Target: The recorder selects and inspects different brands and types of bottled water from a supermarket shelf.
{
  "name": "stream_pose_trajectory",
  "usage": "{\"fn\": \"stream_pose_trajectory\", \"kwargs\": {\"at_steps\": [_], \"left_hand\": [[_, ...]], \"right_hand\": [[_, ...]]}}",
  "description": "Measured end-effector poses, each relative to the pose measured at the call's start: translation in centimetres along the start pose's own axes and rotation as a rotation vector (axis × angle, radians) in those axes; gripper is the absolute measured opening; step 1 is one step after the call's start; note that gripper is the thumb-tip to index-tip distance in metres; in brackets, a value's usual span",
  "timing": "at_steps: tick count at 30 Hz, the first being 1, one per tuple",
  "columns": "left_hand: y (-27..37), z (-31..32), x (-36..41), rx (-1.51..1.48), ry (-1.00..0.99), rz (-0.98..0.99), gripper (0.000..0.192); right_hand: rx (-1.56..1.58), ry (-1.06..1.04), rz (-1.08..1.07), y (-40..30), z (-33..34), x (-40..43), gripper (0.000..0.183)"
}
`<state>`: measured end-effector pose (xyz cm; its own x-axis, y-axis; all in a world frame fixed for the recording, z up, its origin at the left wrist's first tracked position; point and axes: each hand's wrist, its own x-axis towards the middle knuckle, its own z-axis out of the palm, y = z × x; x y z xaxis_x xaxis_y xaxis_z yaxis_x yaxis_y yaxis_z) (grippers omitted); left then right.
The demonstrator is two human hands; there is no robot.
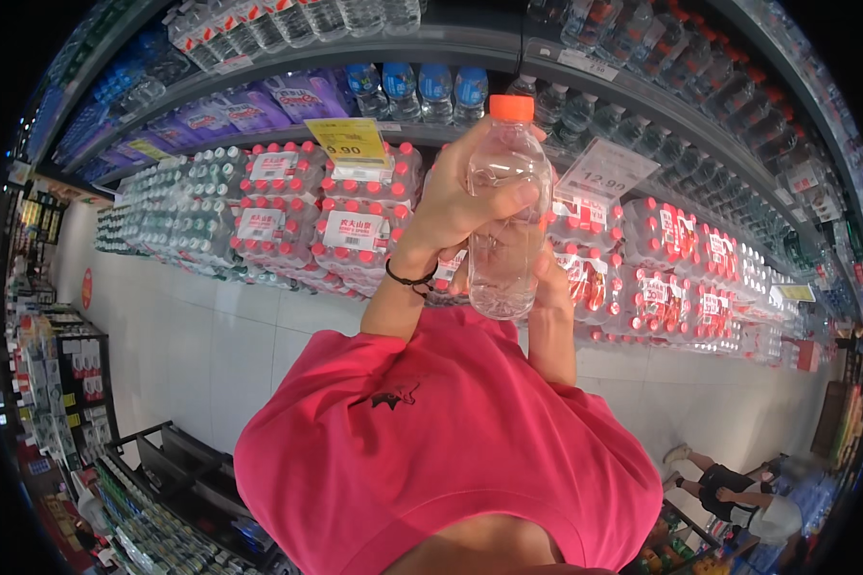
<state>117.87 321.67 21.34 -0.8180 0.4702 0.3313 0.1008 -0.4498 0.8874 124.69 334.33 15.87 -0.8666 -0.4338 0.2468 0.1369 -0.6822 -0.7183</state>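
A clear plastic water bottle (505, 277) with an orange cap (511, 108) stands nearly upright in front of my chest. My left hand (454, 198), with a dark band (411, 282) at its wrist, wraps around the bottle's upper half, its thumb lying across the front. Along the lower right side, my right hand (552, 277) holds the bottle, and part of that hand is hidden behind it. Just past my hands are shrink-wrapped packs of red-capped bottles (354, 231) on the left and more wrapped packs (663, 298) on the right.
A dark shelf (460, 44) carrying rows of bottles curves across the front. A yellow price sign (349, 141) and a pale one (605, 169) stick out from it. Behind me are a black rack (187, 460) and, at lower right, another person (744, 496) on the tiled floor (248, 309).
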Motion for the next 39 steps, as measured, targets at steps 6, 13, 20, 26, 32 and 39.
{"fn": "stream_pose_trajectory", "kwargs": {"at_steps": [6, 13, 20, 26, 32, 39], "left_hand": [[0.0, -1.8, 0.4, 0.014, -0.055, 0.023, 0.056], [0.0, -4.2, 0.2, -0.09, -0.056, -0.034, 0.058], [0.3, -5.6, -0.6, 0.089, 0.054, 0.173, 0.078], [-0.9, -8.7, 0.0, -0.136, 0.03, 0.027, 0.063], [-1.9, -11.1, 0.7, -0.829, -0.146, 0.013, 0.077], [-2.7, -12.3, 0.5, -0.93, -0.141, 0.067, 0.083]], "right_hand": [[0.038, 0.095, 0.066, 0.9, 0.3, 0.9, 0.078], [-0.02, 0.162, 0.039, 2.2, 0.8, 2.4, 0.074], [-0.492, 0.523, -0.02, 2.2, 2.2, 3.7, 0.069], [-0.776, 0.516, -0.136, 3.8, 5.3, 5.6, 0.067], [-1.247, 0.561, -0.05, 5.4, 8.4, 7.2, 0.087], [-1.36, 0.632, -0.015, 7.3, 9.0, 8.0, 0.092]]}}
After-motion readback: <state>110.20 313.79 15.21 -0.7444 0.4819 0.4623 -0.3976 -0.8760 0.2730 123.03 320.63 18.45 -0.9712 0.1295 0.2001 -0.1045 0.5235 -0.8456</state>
